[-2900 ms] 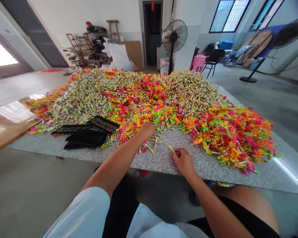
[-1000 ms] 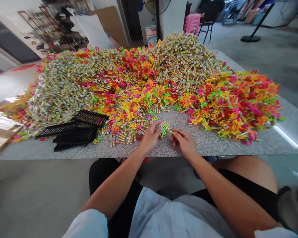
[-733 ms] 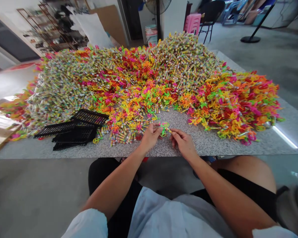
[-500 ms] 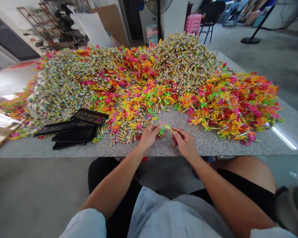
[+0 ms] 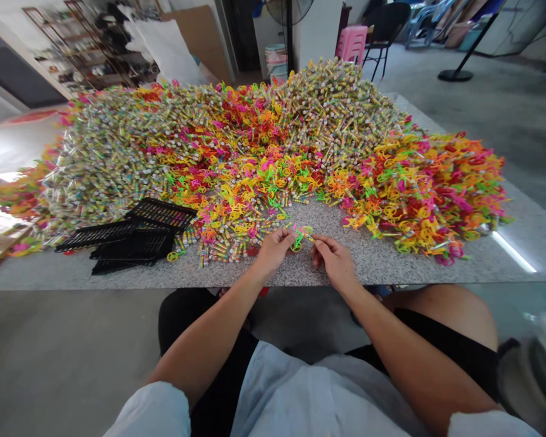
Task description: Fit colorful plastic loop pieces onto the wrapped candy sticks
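My left hand [image 5: 274,249] pinches a small green plastic loop piece [image 5: 296,242] just above the speckled stone table [image 5: 382,264]. My right hand [image 5: 334,261] is closed in a pinch on a small yellow tube, its tip meeting the green piece between the two hands. Right behind them begins a huge heap of neon plastic loops [image 5: 418,188] and small printed tubes [image 5: 341,103] that covers most of the table.
A stack of black plastic grid trays [image 5: 131,237] lies at the table's front left. A wooden board sticks out at the far left edge. Behind the table stand a fan pole, a pink stool [image 5: 352,42], a black chair and shelves.
My left hand came back from the heap with a green loop piece and met my right hand near the table's front edge. In the last second both hands barely shift.
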`<move>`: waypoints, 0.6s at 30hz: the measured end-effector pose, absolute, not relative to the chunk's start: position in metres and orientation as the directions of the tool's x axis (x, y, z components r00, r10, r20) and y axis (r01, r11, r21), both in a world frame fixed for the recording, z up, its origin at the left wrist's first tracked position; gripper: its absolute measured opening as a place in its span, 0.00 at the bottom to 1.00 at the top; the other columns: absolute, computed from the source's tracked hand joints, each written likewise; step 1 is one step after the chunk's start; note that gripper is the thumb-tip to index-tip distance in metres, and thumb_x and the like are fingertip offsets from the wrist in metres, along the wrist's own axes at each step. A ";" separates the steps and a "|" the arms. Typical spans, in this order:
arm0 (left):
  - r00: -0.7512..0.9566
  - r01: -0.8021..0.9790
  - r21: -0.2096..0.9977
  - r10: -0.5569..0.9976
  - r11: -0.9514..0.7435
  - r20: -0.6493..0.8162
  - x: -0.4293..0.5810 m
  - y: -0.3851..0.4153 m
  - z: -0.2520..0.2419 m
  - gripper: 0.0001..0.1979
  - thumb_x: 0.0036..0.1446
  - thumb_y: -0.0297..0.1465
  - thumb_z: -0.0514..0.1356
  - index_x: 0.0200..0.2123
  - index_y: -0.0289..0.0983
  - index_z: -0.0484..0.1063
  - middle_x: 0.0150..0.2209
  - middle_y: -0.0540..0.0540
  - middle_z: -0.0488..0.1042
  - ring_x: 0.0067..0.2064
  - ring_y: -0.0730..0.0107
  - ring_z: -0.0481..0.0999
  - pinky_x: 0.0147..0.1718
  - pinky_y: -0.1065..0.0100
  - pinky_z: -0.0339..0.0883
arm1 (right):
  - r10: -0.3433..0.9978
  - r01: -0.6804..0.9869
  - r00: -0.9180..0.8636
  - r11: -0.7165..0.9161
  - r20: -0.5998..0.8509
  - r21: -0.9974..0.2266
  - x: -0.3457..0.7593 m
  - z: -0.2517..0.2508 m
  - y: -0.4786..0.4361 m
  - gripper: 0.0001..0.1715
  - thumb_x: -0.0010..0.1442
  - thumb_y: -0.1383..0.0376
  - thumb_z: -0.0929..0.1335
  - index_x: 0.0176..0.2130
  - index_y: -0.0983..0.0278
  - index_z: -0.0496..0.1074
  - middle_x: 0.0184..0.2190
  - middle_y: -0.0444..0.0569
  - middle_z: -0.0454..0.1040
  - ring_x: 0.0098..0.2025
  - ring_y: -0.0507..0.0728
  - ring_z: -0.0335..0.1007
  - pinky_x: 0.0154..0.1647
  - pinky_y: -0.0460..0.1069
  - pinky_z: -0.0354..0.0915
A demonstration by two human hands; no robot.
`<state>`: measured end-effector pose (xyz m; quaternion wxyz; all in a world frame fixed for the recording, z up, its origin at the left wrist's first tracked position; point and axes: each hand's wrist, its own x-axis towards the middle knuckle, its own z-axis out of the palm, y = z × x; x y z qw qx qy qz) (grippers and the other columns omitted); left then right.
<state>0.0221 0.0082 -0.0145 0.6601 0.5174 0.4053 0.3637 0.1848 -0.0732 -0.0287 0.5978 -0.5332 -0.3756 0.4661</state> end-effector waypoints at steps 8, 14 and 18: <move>0.371 -0.033 0.989 0.921 0.143 -0.121 0.023 0.008 -0.022 0.14 0.58 0.42 0.64 0.35 0.36 0.70 0.31 0.50 0.72 0.32 0.71 0.74 0.34 0.68 0.71 | 0.967 0.038 0.256 -0.026 -0.016 -0.999 0.185 -0.021 -0.077 0.21 0.63 0.53 0.66 0.49 0.63 0.76 0.27 0.45 0.74 0.23 0.53 0.67 0.24 0.48 0.65; 0.387 0.070 0.997 0.921 0.031 -0.056 0.023 0.007 -0.017 0.15 0.59 0.43 0.63 0.35 0.35 0.72 0.29 0.50 0.71 0.29 0.73 0.71 0.31 0.70 0.70 | 0.994 0.185 0.109 -0.006 0.014 -0.983 0.194 -0.021 -0.077 0.22 0.64 0.56 0.65 0.55 0.60 0.74 0.23 0.41 0.71 0.22 0.53 0.66 0.26 0.48 0.64; 0.382 -0.009 0.995 0.920 0.100 -0.089 0.026 0.003 -0.019 0.17 0.58 0.45 0.64 0.35 0.36 0.71 0.29 0.51 0.71 0.30 0.72 0.73 0.31 0.68 0.72 | 0.992 0.262 0.113 0.022 0.053 -0.965 0.191 -0.025 -0.077 0.25 0.66 0.56 0.64 0.59 0.59 0.72 0.24 0.41 0.72 0.22 0.53 0.66 0.27 0.48 0.64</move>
